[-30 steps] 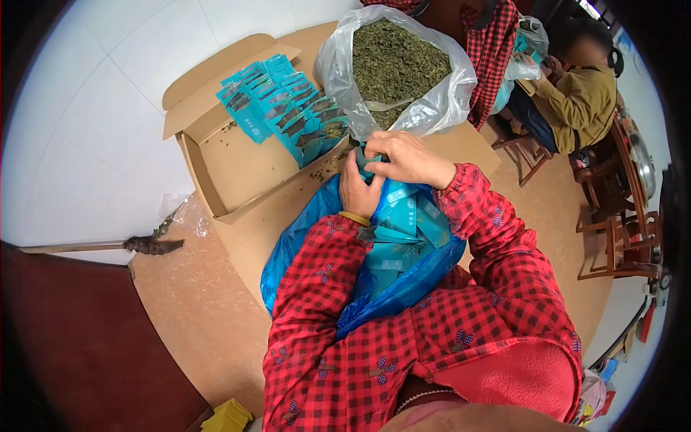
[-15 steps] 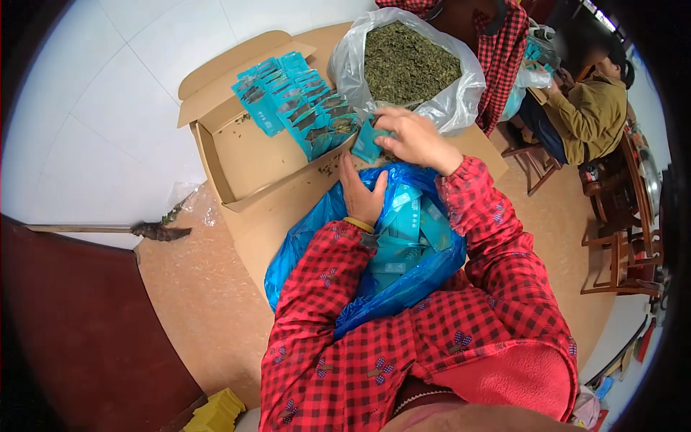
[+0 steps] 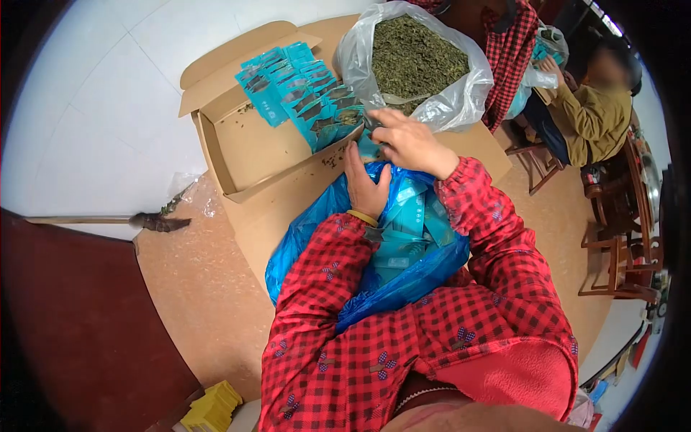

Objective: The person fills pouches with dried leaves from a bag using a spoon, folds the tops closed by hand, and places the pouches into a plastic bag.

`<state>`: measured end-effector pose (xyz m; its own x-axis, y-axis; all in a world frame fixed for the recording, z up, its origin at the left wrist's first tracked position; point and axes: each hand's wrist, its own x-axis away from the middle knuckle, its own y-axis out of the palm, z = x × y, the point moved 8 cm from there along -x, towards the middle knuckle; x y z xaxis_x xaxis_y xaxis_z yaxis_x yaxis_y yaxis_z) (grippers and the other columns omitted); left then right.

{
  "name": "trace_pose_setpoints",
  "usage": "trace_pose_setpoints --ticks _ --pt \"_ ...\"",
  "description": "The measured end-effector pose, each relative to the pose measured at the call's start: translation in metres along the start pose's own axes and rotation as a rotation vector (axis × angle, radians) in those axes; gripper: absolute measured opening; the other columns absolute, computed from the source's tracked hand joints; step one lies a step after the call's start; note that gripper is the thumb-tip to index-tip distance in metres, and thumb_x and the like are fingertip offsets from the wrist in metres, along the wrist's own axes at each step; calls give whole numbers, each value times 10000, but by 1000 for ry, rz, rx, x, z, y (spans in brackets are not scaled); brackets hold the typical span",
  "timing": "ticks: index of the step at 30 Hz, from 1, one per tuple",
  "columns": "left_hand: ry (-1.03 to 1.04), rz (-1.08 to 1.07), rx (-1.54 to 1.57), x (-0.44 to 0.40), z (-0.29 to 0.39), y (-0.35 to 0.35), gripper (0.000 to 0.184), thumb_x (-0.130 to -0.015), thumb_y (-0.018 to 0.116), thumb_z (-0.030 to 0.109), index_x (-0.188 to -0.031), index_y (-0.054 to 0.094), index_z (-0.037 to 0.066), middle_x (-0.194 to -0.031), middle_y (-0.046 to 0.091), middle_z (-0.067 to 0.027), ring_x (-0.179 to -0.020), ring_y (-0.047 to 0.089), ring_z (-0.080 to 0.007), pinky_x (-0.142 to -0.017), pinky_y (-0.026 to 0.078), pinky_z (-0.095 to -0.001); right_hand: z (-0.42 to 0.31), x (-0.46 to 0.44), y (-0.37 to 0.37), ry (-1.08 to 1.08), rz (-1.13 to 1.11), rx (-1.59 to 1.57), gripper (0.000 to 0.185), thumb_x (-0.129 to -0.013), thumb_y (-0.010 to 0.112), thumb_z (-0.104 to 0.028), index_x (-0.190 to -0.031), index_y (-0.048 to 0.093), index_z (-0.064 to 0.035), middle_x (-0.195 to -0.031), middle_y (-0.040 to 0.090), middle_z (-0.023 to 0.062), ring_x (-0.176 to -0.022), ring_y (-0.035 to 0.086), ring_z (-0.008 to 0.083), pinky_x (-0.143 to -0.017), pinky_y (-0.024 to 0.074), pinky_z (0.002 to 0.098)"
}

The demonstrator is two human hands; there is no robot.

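Our right grip (image 3: 414, 147) is closed on a teal packet (image 3: 368, 146) between the carton (image 3: 214, 155) and the blue bag (image 3: 306, 234); our left grip (image 3: 366, 186), spread wide, holds nothing. We do best pinching lightly, the packet steady and upright.

A wooden chair (image 3: 616, 263) stands at right, a yellow object (image 3: 211, 408) lower left.

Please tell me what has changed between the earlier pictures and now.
The left hand has let go of the small teal packet and opened beside it; the right hand's fingers have moved forward, toward the box corner. Whether they grip the packet now is unclear. The cardboard box, clear bag of leaves and blue bag stayed essentially as they were.
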<state>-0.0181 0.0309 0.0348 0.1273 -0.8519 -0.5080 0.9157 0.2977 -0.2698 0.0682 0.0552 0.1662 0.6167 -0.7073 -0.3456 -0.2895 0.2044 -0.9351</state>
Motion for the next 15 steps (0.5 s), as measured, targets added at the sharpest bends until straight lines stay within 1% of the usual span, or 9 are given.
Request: trace_pose_setpoints --ticks 3,7,11,14,15 --pt "-35 13 1 6 -3 -2 848 -820 730 194 -1473 247 -52 -1467 342 -300 -1362 336 -457 -1136 289 -487 -4 -1 -3 -32 15 -9 173 -754 662 -102 -925 680 -100 -1344 545 130 -1258 495 332 -953 474 464" --pt "-8 -6 8 -1 -2 -1 817 -836 710 200 -1467 260 -55 -1464 351 -295 -1366 330 -458 -1136 289 -486 -5 0 0 -45 -15 111 175 -755 657 -94 -929 676 -95 -1354 536 128 -1263 491 340 -958 472 457" --pt "-64 1 23 5 -8 0 753 -860 665 176 -1462 275 -55 -1443 378 -299 -1355 344 -461 -1132 295 -482 -3 3 0 -9 -51 -25 196 -754 672 -99 -949 679 -91 -1361 531 129 -1271 487 348 -973 466 451" --pt "-32 -15 -9 -1 -10 1 691 -868 633 104 -1459 300 -24 -1416 423 -280 -1309 418 -434 -1102 339 -458 0 3 0 -16 16 -11 204 -757 692 -115 -959 683 -90 -1370 530 127 -1276 486 358 -992 461 441" --pt "-24 -15 -6 -3 -9 1 691 -868 633 104 -1459 300 -24 -1416 423 -280 -1309 418 -434 -1102 339 -458 1 3 -1 -14 22 -5 204 -757 692 -115 -959 683 -90 -1370 530 127 -1276 486 358 -992 461 441"
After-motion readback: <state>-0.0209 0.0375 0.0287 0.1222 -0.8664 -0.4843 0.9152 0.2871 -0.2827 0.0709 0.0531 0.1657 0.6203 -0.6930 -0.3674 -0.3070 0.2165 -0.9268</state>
